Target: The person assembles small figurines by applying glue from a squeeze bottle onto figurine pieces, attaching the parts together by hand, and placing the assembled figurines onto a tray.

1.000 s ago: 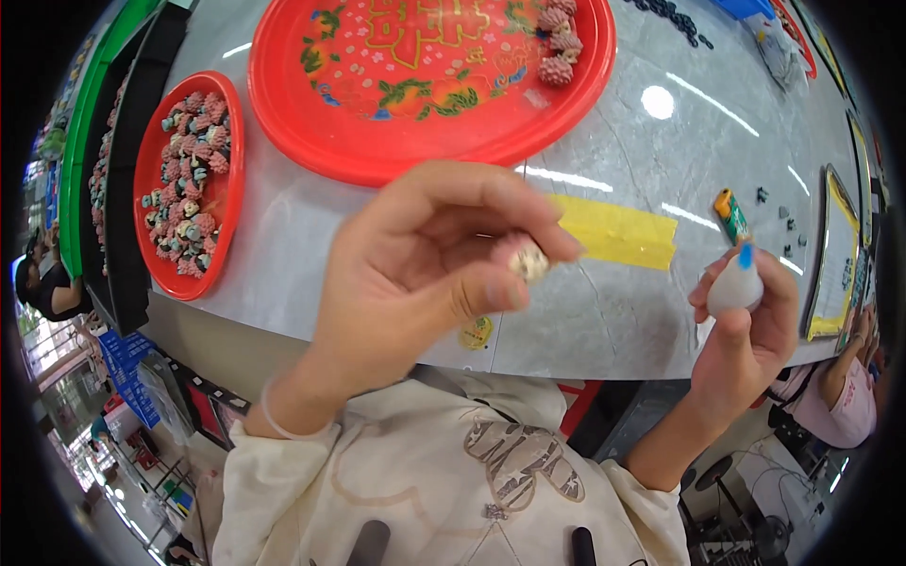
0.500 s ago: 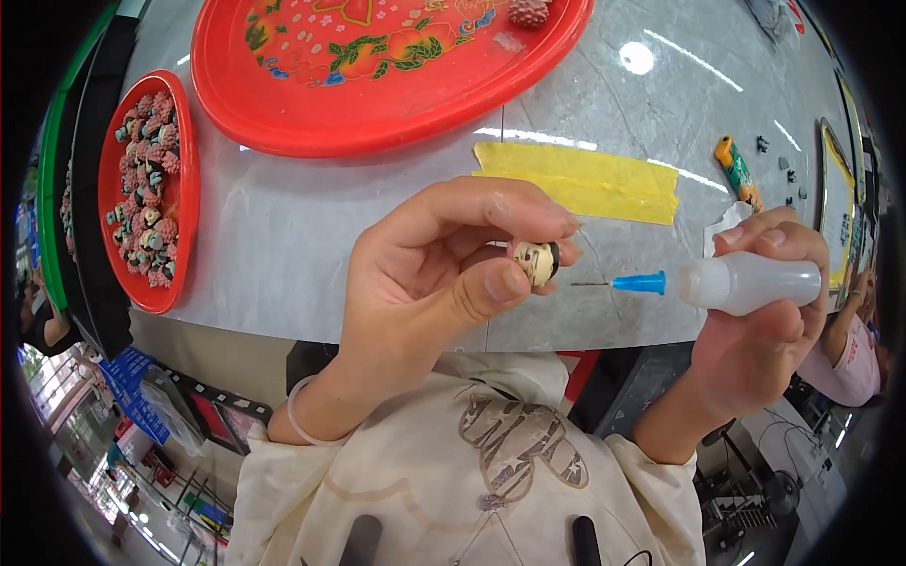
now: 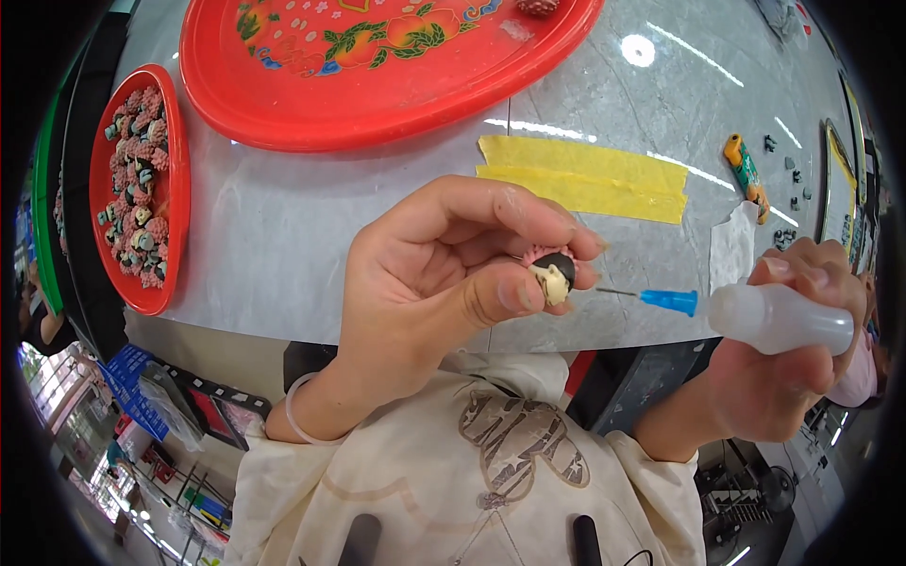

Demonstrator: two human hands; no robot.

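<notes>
Between the thumb and fingers of my left hand (image 3: 429,269) is a small figurine head (image 3: 553,276), cream-faced with dark hair and a pink top. My right hand (image 3: 779,363) is wrapped round a translucent white squeeze bottle (image 3: 779,319). The bottle lies nearly level and ends in a blue needle tip (image 3: 670,302), whose thin metal needle points left at the figurine head. A short gap separates the needle's end from the head and my left fingertips.
A large red floral tray (image 3: 311,132) stands at the back. At the left, a smaller red tray (image 3: 179,217) holds many pink and dark figurine pieces. Yellow tape (image 3: 585,177) is stuck to the grey table. Right of it lie white paper (image 3: 733,250), an orange-green tool (image 3: 746,174) and small dark pieces.
The figurine head has been turned in my left fingers and now shows its dark hair and pink top. My right hand has drawn the bottle to the right and slightly nearer me.
</notes>
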